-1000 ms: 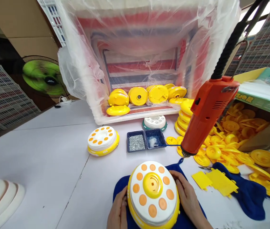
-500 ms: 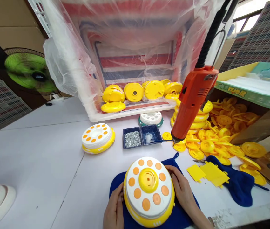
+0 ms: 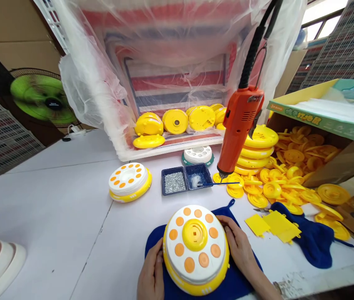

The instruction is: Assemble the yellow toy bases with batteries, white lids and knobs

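Between my two hands is a round plastic toy base [image 3: 177, 277], with a yellow rim, a white top ringed by orange dots and a raised yellow disc [image 3: 195, 234] in its centre. My left hand [image 3: 152, 271] grips its left edge, and my right hand [image 3: 240, 243] closes on its right edge. Underneath lies a dark blue cloth [image 3: 155, 238] on the white table. Just beyond stands a two-part dark tray [image 3: 173, 182] with small metal screws on one side and a whitish grease-like substance on the other; a thin blue stick [image 3: 220, 183] rests across it.
An orange electric screwdriver [image 3: 238, 129] hangs over the table. Loose yellow discs [image 3: 272, 189] spill from a carton at right. Another dotted base [image 3: 129, 182] sits at left, a green-and-white one [image 3: 197, 156] behind the tray. Yellow flat plates [image 3: 281, 227] lie by a blue cloth [image 3: 316, 246].
The hanging screwdriver has swung to the left. My hands keep hold of the toy base, which appears turned very slightly.
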A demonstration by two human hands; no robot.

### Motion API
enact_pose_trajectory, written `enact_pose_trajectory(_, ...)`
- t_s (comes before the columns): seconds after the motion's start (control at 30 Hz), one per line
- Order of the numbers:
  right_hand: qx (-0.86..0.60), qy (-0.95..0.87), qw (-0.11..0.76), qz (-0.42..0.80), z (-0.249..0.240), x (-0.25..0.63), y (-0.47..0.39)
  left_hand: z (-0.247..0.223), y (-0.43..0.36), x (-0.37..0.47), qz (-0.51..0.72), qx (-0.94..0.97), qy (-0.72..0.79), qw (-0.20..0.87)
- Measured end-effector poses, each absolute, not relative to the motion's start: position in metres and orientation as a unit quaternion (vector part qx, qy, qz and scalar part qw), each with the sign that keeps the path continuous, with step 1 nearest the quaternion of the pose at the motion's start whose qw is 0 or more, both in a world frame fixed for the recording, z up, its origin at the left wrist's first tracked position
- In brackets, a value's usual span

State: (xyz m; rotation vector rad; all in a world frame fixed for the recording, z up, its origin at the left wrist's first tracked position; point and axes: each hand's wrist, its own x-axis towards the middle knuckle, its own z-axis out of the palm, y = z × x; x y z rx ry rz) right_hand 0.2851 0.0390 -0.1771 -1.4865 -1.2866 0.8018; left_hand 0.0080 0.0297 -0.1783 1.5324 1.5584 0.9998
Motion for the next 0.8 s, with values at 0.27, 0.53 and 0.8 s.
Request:
enact_pose_trajectory(0.27,-0.605,-0.530,0.492,0.334,-0.176,0.285,0.039,-0.175,0.031,0.011,0.386,0.602,0.605,0.350)
enact_pose_trajectory(0.53,-0.605,-0.530,0.481,0.348,-0.178,0.285,0.040,-0.169,0.031,0.012,0.366,0.587,0.627,0.359)
enact_pose_trajectory(0.8,-0.585,-0.551,0.455,0.384,-0.176,0.292,0.043,-0.140,0.032,0.006,0.367,0.551,0.651,0.372)
